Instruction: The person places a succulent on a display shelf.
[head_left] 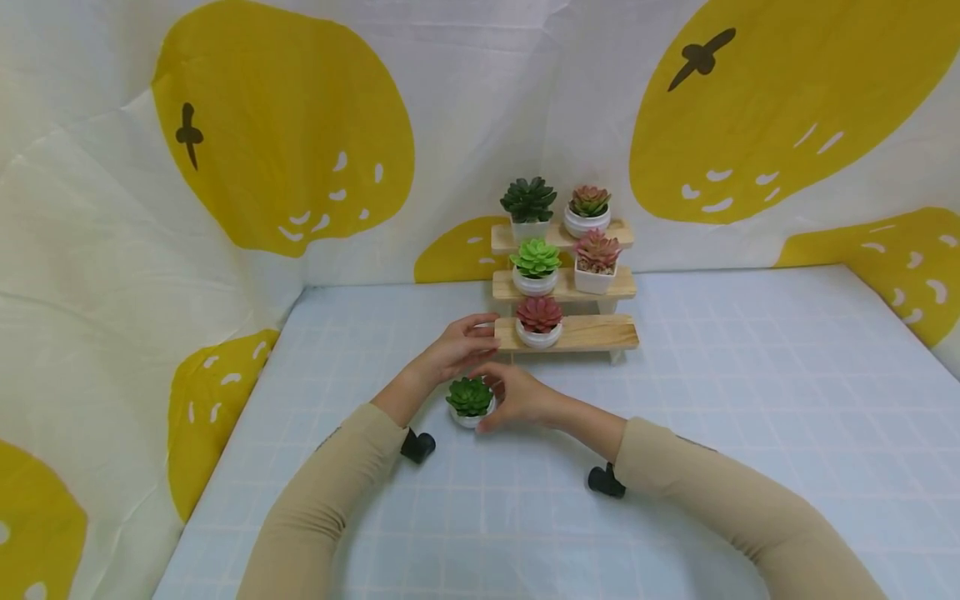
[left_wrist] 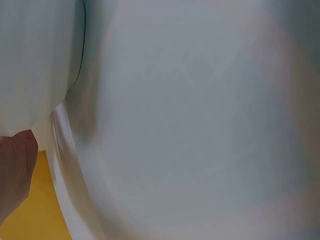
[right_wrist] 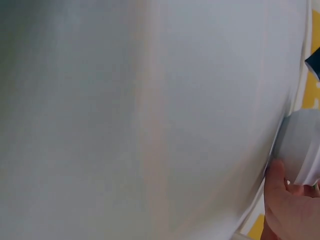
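Three-tier wooden step shelf point(head_left: 592, 332) stands on pale blue checked tablecloth point(head_left: 750, 400) with five potted succulents; small green succulent in round white pot point(head_left: 470, 401) sits on cloth just before lowest step; right hand point(head_left: 521, 397) curls round pot; left hand point(head_left: 457, 346) just behind it, fingers relaxed, touching shelf end.

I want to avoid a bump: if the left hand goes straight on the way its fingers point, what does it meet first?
Probably the left end of the bottom wooden shelf; the left hand fingertips look almost at it, though depth is unclear.
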